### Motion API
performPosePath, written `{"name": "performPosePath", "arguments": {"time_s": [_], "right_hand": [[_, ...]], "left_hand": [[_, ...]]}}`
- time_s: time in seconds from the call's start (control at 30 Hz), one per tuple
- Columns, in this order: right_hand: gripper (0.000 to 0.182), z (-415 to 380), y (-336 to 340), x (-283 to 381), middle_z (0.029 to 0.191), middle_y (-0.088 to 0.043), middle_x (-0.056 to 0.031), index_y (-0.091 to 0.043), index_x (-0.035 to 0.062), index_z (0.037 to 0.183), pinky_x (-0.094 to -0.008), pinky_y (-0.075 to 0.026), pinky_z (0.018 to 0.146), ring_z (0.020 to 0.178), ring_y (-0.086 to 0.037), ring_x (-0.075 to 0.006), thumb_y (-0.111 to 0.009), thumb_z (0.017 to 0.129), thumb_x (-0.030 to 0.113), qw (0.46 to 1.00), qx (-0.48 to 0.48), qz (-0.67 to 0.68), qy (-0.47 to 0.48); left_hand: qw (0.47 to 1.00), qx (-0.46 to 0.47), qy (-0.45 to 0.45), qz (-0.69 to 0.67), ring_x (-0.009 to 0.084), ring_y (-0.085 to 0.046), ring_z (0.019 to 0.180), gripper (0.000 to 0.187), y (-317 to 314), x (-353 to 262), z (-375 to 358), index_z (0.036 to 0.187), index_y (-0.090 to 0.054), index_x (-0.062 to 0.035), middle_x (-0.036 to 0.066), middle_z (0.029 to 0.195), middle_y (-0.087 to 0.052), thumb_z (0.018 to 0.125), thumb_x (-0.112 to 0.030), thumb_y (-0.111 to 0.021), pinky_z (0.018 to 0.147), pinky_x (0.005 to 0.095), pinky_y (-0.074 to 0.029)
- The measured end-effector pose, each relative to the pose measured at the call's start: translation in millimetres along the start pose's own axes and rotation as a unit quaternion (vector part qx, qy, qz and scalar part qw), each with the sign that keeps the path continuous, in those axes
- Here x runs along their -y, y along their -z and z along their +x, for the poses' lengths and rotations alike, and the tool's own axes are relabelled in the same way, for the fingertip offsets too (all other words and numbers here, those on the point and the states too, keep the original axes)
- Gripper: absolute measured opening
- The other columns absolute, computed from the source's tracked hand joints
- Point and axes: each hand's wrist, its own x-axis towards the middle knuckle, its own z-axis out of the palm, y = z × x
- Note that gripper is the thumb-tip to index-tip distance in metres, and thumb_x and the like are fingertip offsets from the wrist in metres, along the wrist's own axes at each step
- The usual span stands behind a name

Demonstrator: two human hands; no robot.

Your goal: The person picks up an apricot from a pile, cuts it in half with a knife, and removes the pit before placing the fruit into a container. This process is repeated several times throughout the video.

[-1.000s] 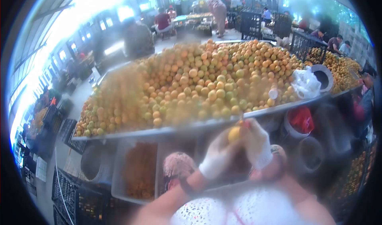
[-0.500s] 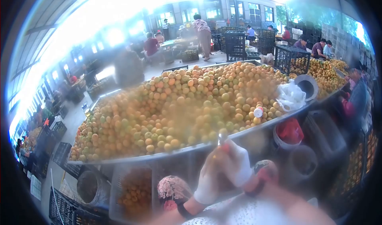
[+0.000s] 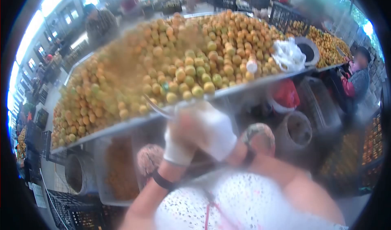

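Observation:
My two hands, in white gloves, are close together in front of the sorting table's near edge. My left hand (image 3: 179, 142) is closed, its fingers mostly hidden behind the right. Over it curls my right hand (image 3: 216, 128), closed around a thin curved metal blade (image 3: 157, 108) that sticks out to the upper left. A blur on the lens smears the fingers, so I cannot make out what lies between the palms. Beyond the hands, a wide heap of round orange and greenish fruit (image 3: 197, 73) covers the table, whose metal rim (image 3: 134, 122) runs just past the fingertips.
On the fruit lie a white plastic bag (image 3: 289, 55) and a small white-capped container (image 3: 251, 66). Below stand a fruit bin (image 3: 122, 177), buckets (image 3: 299, 128) and a red bag (image 3: 286, 95). A co-worker (image 3: 356, 73) sits at right; black crates (image 3: 69, 205) stand lower left.
The view has tipped down, and my joined hands appear further left and higher. The metal piece, upright before, now points to the upper left as a longer curved blade.

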Motion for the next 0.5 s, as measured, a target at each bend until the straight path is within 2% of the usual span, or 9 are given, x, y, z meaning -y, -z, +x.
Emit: {"name": "performPosePath", "arguments": {"time_s": [0.03, 0.1, 0.17, 0.23, 0.3, 0.33, 0.37, 0.43, 0.5], "right_hand": [[0.031, -6.9, -4.2, -3.4, 0.088, -0.06, -0.014, -0.064, 0.0089, 0.102, -0.0414, -0.051, 0.063, 0.075, -0.063, -0.0352, -0.076, 0.076, 0.02, 0.999, 0.029, -0.036, -0.024], [0.024, -3.7, 7.4, -0.4, 0.086, -0.06, -0.0141, -0.065, 0.0074, 0.098, -0.0403, -0.05, 0.063, 0.074, -0.063, -0.0347, -0.075, 0.08, 0.02, 0.995, -0.022, 0.098, -0.029], [0.018, 4.2, 28.0, 4.8, 0.082, -0.061, -0.0143, -0.066, 0.0062, 0.093, -0.0392, -0.051, 0.064, 0.073, -0.063, -0.0342, -0.074, 0.082, 0.018, 0.995, -0.048, 0.084, -0.022], [0.016, 8.0, 45.7, 4.9, 0.078, -0.062, -0.0135, -0.066, 0.0058, 0.092, -0.0382, -0.051, 0.061, 0.07, -0.064, -0.0328, -0.074, 0.084, 0.017, 0.997, -0.066, 0.029, -0.001], [0.014, 3.8, 58.8, 7.9, 0.076, -0.064, -0.014, -0.065, 0.005, 0.092, -0.0354, -0.049, 0.057, 0.065, -0.063, -0.0327, -0.072, 0.087, 0.015, 0.985, -0.034, 0.096, -0.141], [0.009, 5.0, 64.9, 13.2, 0.075, -0.066, -0.0082, -0.065, 0.005, 0.094, -0.0296, -0.047, 0.054, 0.061, -0.063, -0.0222, -0.069, 0.091, 0.012, 0.977, -0.049, 0.127, -0.163], [0.009, 6.3, 71.0, 20.0, 0.075, -0.066, -0.0082, -0.065, 0.005, 0.094, -0.0296, -0.047, 0.054, 0.061, -0.063, -0.0222, -0.069, 0.091, 0.012, 0.977, -0.051, 0.125, -0.163], [0.007, 5.8, 79.0, 32.2, 0.075, -0.064, -0.0005, -0.065, 0.0039, 0.096, -0.0247, -0.045, 0.054, 0.062, -0.059, -0.0095, -0.067, 0.094, 0.01, 0.924, -0.074, 0.273, -0.255], [0.009, 6.2, 64.3, 32.4, 0.074, -0.061, 0.0043, -0.064, 0.0024, 0.099, -0.0213, -0.043, 0.052, 0.063, -0.053, -0.0024, -0.067, 0.095, 0.01, 0.88, -0.13, 0.404, -0.214]], "left_hand": [[0.995, 0.057, 0.028, -0.078, 0.0233, -0.063, 0.11, 0.044, 5.2, -0.8, -0.7, 0.127, -0.054, -0.0061, 0.008, 0.122, -0.063, 0.101, -0.041, -0.05, 0.096, 0.0399, -0.053], [0.995, -0.071, -0.023, 0.066, 0.024, -0.064, 0.109, 0.042, 27.5, 10.8, 1.6, 0.128, -0.054, -0.0086, 0.008, 0.122, -0.063, 0.1, -0.039, -0.049, 0.095, 0.0401, -0.053], [0.99, -0.05, 0.098, -0.091, 0.0227, -0.066, 0.099, 0.044, -17.4, -7.8, -11.9, 0.132, -0.054, -0.0131, 0.006, 0.113, -0.065, 0.1, -0.042, -0.047, 0.073, 0.0372, -0.056], [0.968, -0.091, -0.001, 0.233, 0.0209, -0.063, 0.08, 0.049, -21.1, -8.7, -9.5, 0.13, -0.054, -0.011, 0.009, 0.099, -0.065, 0.099, -0.048, -0.045, 0.059, 0.0327, -0.049], [0.987, -0.078, 0.059, 0.124, 0.0207, -0.06, 0.072, 0.051, -36.2, -17.0, -13.9, 0.128, -0.055, -0.0101, 0.01, 0.094, -0.063, 0.098, -0.05, -0.044, 0.056, 0.0319, -0.045], [0.991, -0.069, 0.113, 0.011, 0.0205, -0.056, 0.065, 0.052, -44.7, -19.7, -16.5, 0.126, -0.055, -0.0093, 0.012, 0.089, -0.062, 0.098, -0.052, -0.044, 0.053, 0.0312, -0.041], [0.991, -0.067, 0.116, 0.011, 0.0205, -0.056, 0.065, 0.052, -48.1, -18.6, -17.7, 0.126, -0.055, -0.0093, 0.012, 0.089, -0.062, 0.098, -0.052, -0.044, 0.053, 0.0312, -0.041], [0.989, -0.088, 0.084, 0.089, 0.0205, -0.052, 0.059, 0.053, -52.8, -15.7, -21.8, 0.123, -0.055, -0.0076, 0.013, 0.086, -0.061, 0.098, -0.054, -0.043, 0.049, 0.03, -0.036], [0.99, -0.081, 0.091, 0.077, 0.0211, -0.053, 0.058, 0.053, -54.7, -16.8, -27.3, 0.121, -0.055, -0.0078, 0.013, 0.085, -0.061, 0.098, -0.054, -0.044, 0.048, 0.0298, -0.035]]}}
